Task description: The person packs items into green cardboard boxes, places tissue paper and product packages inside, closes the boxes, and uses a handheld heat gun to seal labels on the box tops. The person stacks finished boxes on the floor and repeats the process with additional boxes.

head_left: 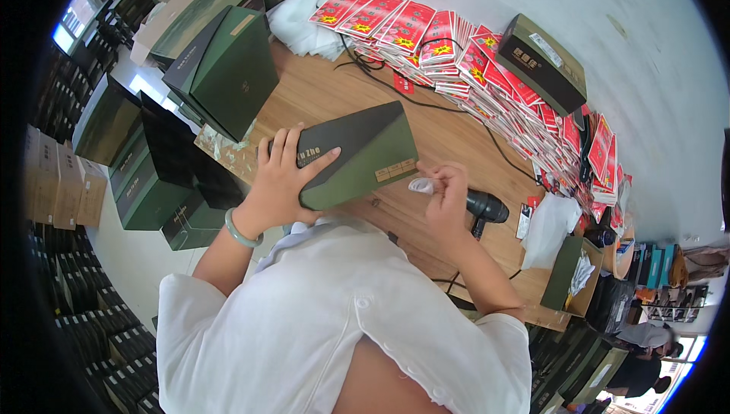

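Observation:
A black and dark green shoe box [369, 152] sits tilted on the wooden table in front of me. My left hand [280, 180] grips its left end, fingers over the top and thumb stretched along the lid. A pale bracelet circles that wrist. At the box's right end, beside a tan label [395, 171], my right hand [449, 193] is closed in a pinch. A small white looped or curled strip [420, 185] shows at its fingertips; its exact kind is unclear. Just right of this hand lies a black hair dryer [487, 207].
Red printed cards [449, 57] are heaped along the wall, with another shoe box [541, 64] on them. Black cables [441, 107] cross the table [312, 87]. Green boxes [228, 72] stand at the left. An open box [574, 276] and white plastic bag [551, 228] sit at the right.

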Tool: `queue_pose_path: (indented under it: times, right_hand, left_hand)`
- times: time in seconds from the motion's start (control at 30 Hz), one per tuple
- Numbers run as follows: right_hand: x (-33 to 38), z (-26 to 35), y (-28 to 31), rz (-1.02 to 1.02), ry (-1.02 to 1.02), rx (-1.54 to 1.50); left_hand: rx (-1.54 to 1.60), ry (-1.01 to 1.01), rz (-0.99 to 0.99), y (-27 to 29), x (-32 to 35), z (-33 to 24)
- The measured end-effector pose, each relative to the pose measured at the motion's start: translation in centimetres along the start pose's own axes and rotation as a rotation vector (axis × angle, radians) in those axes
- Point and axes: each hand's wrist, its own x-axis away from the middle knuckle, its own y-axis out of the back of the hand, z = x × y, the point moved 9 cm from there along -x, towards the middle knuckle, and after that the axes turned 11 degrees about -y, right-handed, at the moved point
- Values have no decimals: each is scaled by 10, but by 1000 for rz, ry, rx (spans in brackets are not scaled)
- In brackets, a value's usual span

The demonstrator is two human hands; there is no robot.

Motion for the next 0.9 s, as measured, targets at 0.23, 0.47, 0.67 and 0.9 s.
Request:
queue_pose_path:
  times: [0.23, 0.47, 0.67, 0.9]
  right_hand:
    - [23, -24, 30, -323, -490, -235]
    - [24, -32, 10, -378, -595, -305]
    - [14, -24, -8, -519, -414, -376]
    - [-12, 13, -93, -491, -566, -366]
  left_hand:
    - [13, 30, -49, -16, -41, 52]
    - [378, -64, -383, -56, -157, 98]
    - [358, 333, -722, 3, -119, 209]
    - [-109, 752, 86, 29, 49, 374]
